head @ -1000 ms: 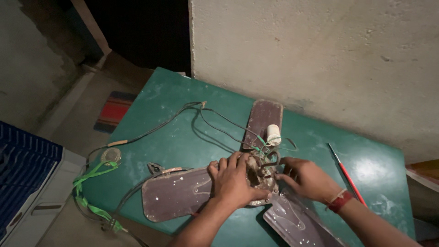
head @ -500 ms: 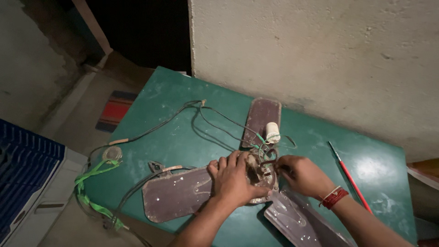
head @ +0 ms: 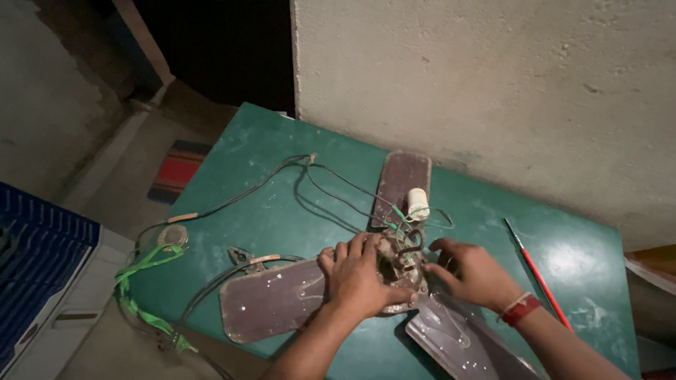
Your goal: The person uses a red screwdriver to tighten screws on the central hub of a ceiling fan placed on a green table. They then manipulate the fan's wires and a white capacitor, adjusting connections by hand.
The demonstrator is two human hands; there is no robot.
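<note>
1. Near edge: the left hand (head: 359, 278) lies fingers curled over the fan hub (head: 400, 271) at table (head: 282, 151) centre; the right hand (head: 470, 271) pinches the hub's rim from 3 o'clock.
2. Likely heavy, rigid metal; best held at the hub, since the blades (head: 271, 299) look thin and bendable.
3. Wires (head: 338, 193) trail to 11 o'clock: delicate.
4. A red screwdriver (head: 539, 274) lies at 3 o'clock.
</note>
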